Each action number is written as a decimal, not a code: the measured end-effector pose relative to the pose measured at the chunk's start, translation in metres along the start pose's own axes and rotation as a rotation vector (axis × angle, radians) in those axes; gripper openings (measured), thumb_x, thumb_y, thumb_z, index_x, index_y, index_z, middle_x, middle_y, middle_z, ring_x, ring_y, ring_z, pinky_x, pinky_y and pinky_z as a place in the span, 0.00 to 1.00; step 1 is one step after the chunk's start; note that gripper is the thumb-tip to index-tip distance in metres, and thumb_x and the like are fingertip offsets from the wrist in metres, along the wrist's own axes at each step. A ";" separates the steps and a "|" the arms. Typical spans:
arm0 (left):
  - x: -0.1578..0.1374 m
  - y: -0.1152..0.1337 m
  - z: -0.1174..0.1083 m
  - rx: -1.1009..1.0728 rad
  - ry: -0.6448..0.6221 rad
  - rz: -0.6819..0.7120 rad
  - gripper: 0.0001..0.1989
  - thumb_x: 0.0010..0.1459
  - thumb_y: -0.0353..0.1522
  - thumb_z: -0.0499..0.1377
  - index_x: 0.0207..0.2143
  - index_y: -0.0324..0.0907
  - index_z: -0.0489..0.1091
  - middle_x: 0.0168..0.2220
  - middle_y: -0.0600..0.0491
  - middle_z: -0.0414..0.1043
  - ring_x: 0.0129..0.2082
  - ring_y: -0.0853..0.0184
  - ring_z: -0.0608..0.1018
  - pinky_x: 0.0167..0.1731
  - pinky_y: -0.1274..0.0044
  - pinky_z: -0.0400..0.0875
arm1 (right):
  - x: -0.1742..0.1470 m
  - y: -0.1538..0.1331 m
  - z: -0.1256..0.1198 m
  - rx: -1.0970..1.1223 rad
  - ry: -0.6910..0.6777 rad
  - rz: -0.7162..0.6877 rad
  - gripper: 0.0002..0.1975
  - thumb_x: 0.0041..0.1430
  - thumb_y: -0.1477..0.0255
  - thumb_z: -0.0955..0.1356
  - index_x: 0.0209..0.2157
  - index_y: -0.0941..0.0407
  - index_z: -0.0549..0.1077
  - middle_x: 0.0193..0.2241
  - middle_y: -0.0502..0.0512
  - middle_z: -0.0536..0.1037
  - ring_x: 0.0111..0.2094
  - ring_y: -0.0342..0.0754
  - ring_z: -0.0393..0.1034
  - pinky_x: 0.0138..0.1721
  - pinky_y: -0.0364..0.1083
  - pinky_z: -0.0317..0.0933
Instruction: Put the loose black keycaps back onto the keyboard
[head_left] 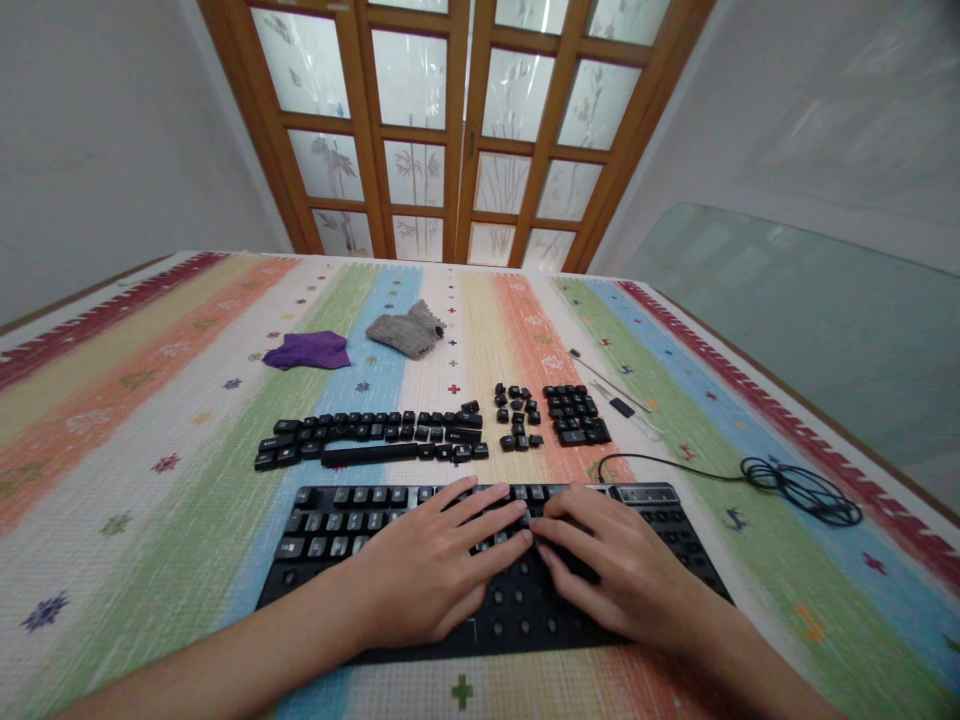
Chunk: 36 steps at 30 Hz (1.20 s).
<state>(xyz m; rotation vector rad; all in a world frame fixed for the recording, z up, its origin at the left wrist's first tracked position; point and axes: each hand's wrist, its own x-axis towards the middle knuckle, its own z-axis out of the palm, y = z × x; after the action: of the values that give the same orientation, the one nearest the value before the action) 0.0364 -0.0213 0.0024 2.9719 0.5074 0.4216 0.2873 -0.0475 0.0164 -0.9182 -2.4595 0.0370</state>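
A black keyboard [390,645] lies across the near part of the table. Keycaps fill its upper left rows, while bare switch posts show in the lower rows and at the right. My left hand [431,560] rests over the middle of it, fingers spread and pointing right. From the other side my right hand [611,560] reaches in, fingers bent and the tips drawn together at the upper middle keys, close to my left fingertips. Whatever sits between those right fingertips is too small and hidden to make out.
Loose black keycaps lie in rows behind the keyboard: a long group [375,453], a small cluster [517,415] and a number-pad block [576,412]. Beyond are a purple cloth [307,350], a grey cloth [409,332] and a thin stick [611,380]. The coiled cable [806,490] lies right.
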 end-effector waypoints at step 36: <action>0.000 0.000 0.001 0.001 0.013 -0.001 0.25 0.65 0.31 0.54 0.63 0.40 0.60 0.65 0.46 0.61 0.66 0.55 0.63 0.66 0.61 0.53 | 0.000 -0.001 -0.002 -0.039 -0.018 -0.017 0.12 0.67 0.76 0.61 0.41 0.61 0.77 0.33 0.60 0.77 0.35 0.49 0.73 0.36 0.47 0.71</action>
<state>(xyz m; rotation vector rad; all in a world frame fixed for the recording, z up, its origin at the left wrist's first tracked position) 0.0370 -0.0215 0.0017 2.9712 0.5109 0.4406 0.2874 -0.0485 0.0181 -0.9179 -2.4926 -0.0087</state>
